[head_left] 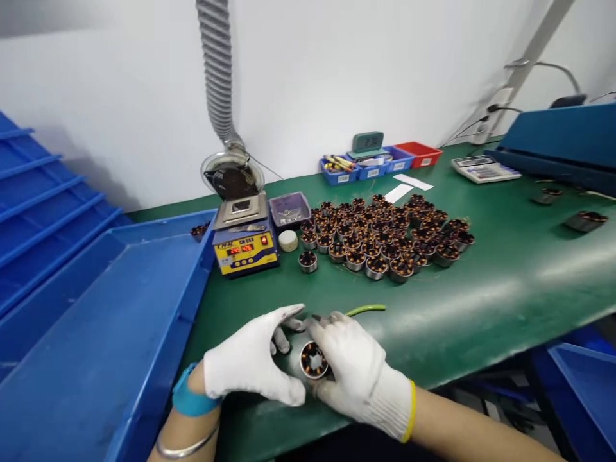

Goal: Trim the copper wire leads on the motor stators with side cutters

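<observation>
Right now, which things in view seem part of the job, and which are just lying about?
Likely in use: coil ring at the right hand, clustered coil rings beyond, possibly the slim green item.
Apparently lying about: calculator, clock, red bin, white strips.

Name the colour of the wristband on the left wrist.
Blue; the wristband shows best in the head view, the only one.

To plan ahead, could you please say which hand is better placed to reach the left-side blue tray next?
Probably the left hand: it's open and nearer that blue tray than the right hand.
</observation>
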{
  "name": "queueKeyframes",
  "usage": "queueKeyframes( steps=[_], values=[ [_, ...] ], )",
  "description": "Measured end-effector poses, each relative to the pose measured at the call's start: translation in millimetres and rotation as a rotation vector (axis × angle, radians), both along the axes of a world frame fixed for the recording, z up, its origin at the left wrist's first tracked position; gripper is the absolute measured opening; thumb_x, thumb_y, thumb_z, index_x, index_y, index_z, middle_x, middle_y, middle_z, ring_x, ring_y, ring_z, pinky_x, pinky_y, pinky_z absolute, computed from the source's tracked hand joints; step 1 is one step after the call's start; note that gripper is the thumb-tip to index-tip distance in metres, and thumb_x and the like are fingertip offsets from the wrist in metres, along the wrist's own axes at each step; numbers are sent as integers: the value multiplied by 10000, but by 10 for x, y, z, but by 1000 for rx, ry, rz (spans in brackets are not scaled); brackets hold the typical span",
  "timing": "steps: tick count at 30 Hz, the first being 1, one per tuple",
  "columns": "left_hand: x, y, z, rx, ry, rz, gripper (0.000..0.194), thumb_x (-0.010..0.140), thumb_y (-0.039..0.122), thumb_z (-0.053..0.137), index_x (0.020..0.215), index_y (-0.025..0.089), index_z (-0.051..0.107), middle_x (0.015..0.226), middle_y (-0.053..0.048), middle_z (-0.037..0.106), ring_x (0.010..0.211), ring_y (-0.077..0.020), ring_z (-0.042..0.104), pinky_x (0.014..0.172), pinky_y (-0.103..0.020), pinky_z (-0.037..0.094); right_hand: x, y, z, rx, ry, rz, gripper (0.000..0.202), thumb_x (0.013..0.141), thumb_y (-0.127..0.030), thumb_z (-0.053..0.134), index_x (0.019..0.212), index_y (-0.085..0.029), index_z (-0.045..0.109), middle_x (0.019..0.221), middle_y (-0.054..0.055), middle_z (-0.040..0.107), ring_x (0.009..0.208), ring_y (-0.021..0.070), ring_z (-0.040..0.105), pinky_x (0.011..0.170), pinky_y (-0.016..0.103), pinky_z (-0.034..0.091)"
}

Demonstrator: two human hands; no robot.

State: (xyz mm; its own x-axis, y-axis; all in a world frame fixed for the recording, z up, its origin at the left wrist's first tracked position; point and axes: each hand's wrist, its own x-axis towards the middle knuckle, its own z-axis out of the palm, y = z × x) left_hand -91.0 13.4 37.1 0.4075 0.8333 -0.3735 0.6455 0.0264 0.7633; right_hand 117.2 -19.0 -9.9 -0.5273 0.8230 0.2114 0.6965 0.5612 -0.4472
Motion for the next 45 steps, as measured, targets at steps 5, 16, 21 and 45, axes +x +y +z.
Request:
queueKeyframes(
  steps=[5,16,21,45],
  values=[
    [197,-63,-120,184,145,-80,1242,448,395,889,1549,242,335,1278,-82,635,982,-262,657,895,-378,564,319,119,-48,-49,-163,-222,961,645,-598,787,1414,-85,525,1376,261,582,1287,461,515,1094,609,397],
    [366,28,-300,413,207,0,979,686,405,757,1542,200,329,1336,-111,647,1184,-307,637,1014,-430,512,576,287,266,-199,-99,-155,855,628,-546,814,1376,-215,567,1437,131,558,1302,366,530,1078,518,434],
    [364,33,-317,383,124,14,1187,618,459,815,1588,215,174,1362,-116,625,1211,-314,622,1023,-452,505,421,506,462,-530,-85,-63,556,689,-515,790,1186,-289,683,1223,32,704,1111,277,658,884,383,497],
    [441,24,-354,273,13,228,1160,678,471,797,1599,233,133,1072,-31,703,937,-233,706,836,-362,549,266,784,271,-444,59,-83,246,848,-379,636,1031,-237,718,1067,25,735,924,189,663,740,283,454]
  ],
)
